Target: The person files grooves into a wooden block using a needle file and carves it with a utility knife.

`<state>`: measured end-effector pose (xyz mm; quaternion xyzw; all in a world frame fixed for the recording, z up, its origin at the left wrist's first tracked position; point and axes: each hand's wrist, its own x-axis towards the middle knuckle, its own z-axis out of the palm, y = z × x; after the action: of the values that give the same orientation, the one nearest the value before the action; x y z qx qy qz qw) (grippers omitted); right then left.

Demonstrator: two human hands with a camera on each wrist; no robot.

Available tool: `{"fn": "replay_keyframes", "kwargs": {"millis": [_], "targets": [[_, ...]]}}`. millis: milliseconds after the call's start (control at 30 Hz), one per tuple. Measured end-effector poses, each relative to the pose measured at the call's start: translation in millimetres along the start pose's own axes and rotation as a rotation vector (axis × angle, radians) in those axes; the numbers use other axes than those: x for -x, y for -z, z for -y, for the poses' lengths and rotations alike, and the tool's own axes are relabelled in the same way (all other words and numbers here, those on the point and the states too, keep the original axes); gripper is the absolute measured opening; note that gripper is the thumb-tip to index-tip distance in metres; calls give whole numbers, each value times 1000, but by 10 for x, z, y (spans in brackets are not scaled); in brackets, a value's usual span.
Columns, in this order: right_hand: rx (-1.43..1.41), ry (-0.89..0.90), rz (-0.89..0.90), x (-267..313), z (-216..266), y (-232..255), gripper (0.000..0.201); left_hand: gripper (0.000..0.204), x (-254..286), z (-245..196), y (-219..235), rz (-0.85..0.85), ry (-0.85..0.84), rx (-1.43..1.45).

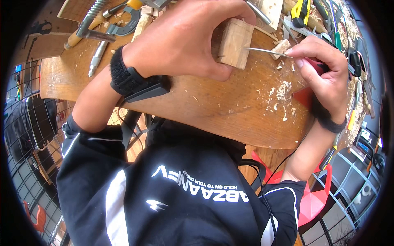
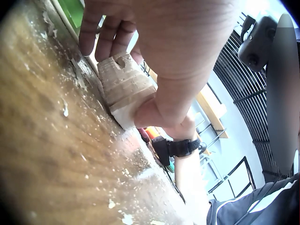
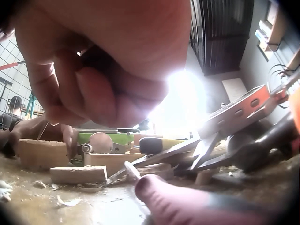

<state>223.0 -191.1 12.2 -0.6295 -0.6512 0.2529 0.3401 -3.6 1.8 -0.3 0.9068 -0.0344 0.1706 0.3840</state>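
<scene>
My left hand [image 1: 180,45] grips a pale wooden block [image 1: 240,43] on the wooden table, thumb on the near side and fingers on the far side. In the left wrist view, the block [image 2: 124,86] shows a notch at its upper end. My right hand [image 1: 322,69] pinches a thin metal tool [image 1: 264,51] between thumb and forefinger. Its pointed end reaches over the block's top face, while its rear is hidden in the hand. In the right wrist view, the right hand [image 3: 93,61] has curled fingers, and the tool's tip meets the block [image 3: 42,152].
Beside the block lies a small wood offcut [image 1: 280,49]. Wood shavings [image 1: 283,90] litter the table [image 1: 213,102]. A yellow utility knife [image 1: 301,12] and several other tools crowd the far right. On the left are a micrometer [image 1: 127,26] and a metal clamp screw [image 1: 91,18].
</scene>
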Motion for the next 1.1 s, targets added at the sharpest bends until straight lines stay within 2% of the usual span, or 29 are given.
{"fn": "replay_keyframes", "kwargs": {"millis": [167, 233, 267, 333, 433, 500, 600, 667, 733, 933, 1033, 1100], "targets": [[60, 22, -23, 14, -36, 31, 17, 70, -11, -24, 6, -13, -23, -24], [78, 36, -18, 17, -25, 42, 17, 69, -57, -77, 22, 46, 91, -75], [76, 11, -2, 21, -14, 59, 17, 69, -46, 4, -8, 47, 90, -75], [72, -17, 14, 43, -32, 69, 17, 69, -1, 236, -91, 18, 8, -15], [25, -94, -64, 86, -71, 72, 17, 69, 3, 218, -64, 0, -64, -76], [-74, -28, -21, 78, -39, 103, 17, 69, -5, 181, -41, 13, -36, -79], [22, 46, 36, 12, -1, 59, 17, 69, -3, 173, -39, 27, -9, -78], [17, 38, 34, 19, -16, 51, 17, 69, 2, 189, -51, 25, -10, -71], [15, 34, 30, 17, -20, 53, 17, 69, 4, 237, -70, -20, -86, -91], [20, -26, -42, 40, -55, 48, 18, 69, -9, 258, -66, -6, -80, -95], [-6, 45, 31, 12, -16, 52, 17, 69, -8, 189, -45, 27, 9, -61], [2, 37, 38, 7, -6, 39, 17, 69, -6, 233, -63, 14, -28, -74]]}}
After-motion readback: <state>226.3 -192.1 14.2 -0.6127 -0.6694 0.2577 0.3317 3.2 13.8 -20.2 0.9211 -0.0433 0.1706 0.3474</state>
